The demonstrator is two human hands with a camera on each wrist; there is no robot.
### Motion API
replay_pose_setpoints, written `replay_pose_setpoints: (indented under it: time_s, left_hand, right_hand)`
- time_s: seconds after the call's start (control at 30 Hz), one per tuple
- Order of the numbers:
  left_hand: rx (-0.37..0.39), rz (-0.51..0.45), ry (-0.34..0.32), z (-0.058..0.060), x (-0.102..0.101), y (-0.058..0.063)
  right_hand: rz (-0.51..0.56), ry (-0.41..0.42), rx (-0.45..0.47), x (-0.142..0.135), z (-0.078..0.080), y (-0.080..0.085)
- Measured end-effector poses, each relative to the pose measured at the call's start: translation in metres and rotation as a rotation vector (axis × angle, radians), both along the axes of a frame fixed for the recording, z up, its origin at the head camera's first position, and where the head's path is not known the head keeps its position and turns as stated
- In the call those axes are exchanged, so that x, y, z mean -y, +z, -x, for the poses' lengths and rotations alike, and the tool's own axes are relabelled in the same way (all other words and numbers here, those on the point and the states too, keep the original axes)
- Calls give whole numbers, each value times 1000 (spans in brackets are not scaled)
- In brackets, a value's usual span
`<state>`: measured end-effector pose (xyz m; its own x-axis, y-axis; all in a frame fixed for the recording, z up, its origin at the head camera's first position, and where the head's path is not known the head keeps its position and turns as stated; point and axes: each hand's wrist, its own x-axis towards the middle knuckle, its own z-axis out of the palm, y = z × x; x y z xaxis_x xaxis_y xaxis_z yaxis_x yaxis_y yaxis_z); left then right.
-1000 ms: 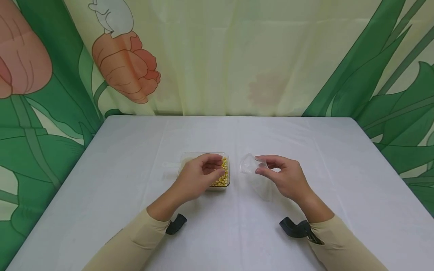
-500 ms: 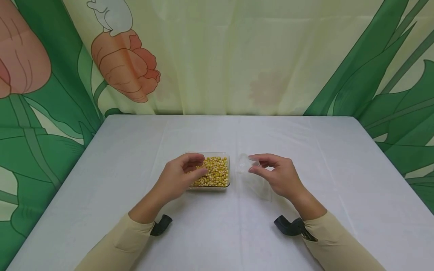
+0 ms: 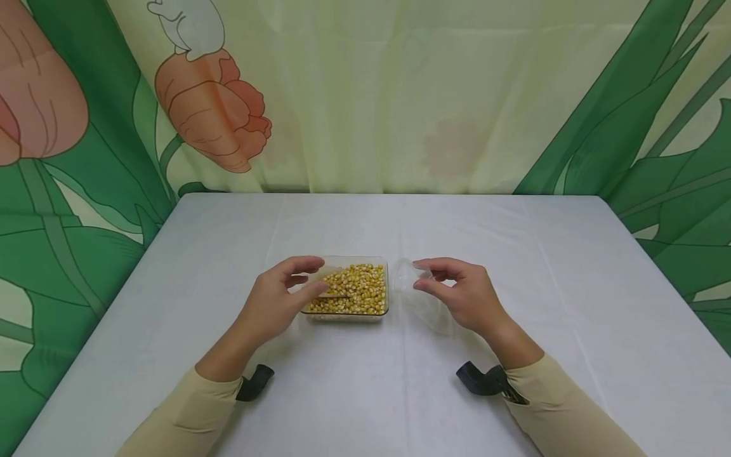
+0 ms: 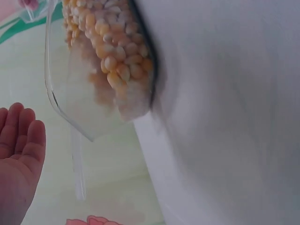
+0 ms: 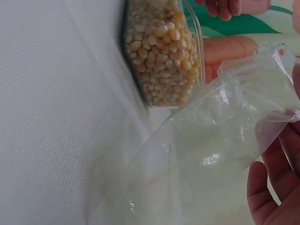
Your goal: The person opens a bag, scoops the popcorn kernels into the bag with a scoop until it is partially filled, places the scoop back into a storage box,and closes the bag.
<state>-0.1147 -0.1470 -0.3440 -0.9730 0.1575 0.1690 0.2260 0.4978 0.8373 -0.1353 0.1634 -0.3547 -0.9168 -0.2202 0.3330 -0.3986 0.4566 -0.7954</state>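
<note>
A clear rectangular container [image 3: 345, 316] with corn kernels [image 3: 362, 285] in it stands on the white cloth. My left hand [image 3: 280, 298] is held at its left end, thumb and fingers apart, with nothing between them. In the left wrist view, the fingers of that hand [image 4: 21, 154] are loosely straight, apart from the container wall [image 4: 70, 84]. On the right, my right hand [image 3: 465, 292] pinches a clear plastic bag [image 3: 419, 295] at its upper part. The bag [image 5: 211, 136] hangs down beside the container's right end, its lower part on or near the cloth.
A clear narrow strip [image 4: 78, 164], perhaps a handle, projects past the container in the left wrist view. White cloth [image 3: 365, 393] covers the table. Behind it hangs a printed curtain [image 3: 365, 95]. A black wrist mount [image 3: 482, 379] sits on each sleeve.
My left hand has moved left from over the container, uncovering more corn. My right hand has shifted slightly left, bringing the plastic bag closer to the container.
</note>
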Motion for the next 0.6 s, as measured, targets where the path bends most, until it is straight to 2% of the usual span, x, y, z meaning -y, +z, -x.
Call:
replay_pose_setpoints:
  time_s: [0.1, 0.2, 0.47, 0.6]
  left_hand:
    - [-33, 24, 29, 1, 6, 0]
    - [-26, 38, 62, 1, 12, 1]
    - [38, 80, 147, 6, 27, -4]
    - [141, 116, 152, 9, 35, -2]
  right_hand:
    - [-1, -3, 5, 0, 0, 0]
    - [5, 0, 14, 1, 0, 0]
    - [5, -8, 22, 2, 1, -1]
    - [8, -10, 25, 3, 2, -1]
